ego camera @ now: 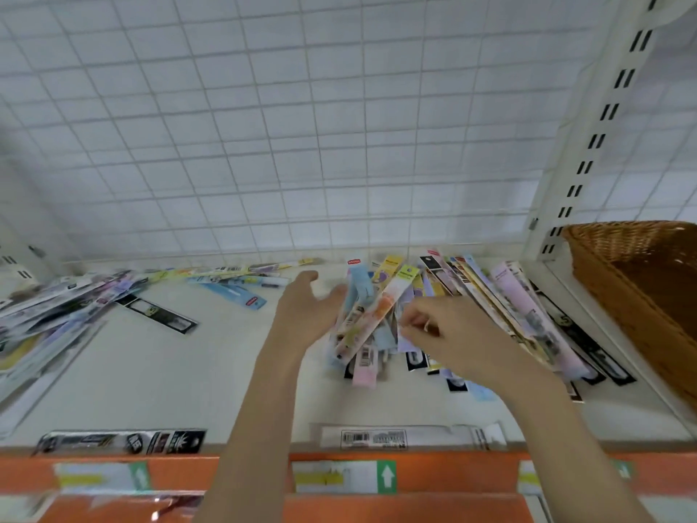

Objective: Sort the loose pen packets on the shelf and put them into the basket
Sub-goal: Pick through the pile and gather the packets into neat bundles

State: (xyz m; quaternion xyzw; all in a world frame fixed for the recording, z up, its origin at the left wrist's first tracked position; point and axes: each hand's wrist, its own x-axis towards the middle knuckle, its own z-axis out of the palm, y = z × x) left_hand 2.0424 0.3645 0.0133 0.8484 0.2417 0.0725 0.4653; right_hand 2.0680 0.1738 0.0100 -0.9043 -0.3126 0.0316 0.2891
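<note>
Pastel card pen packets [381, 315] lie heaped on the cream shelf [211, 371], their small print blurred; only red header tabs and barcodes show. Your left hand [301, 311] presses straight fingers against the heap's left side. Your right hand [449, 334] pinches a packet in curled fingers. At far right the brown woven wicker basket [641, 266] shows no packets inside.

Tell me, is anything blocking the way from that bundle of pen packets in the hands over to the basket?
A white shelf upright stands between the pen packets and the wicker basket on the right. More packets also lie along that side.
</note>
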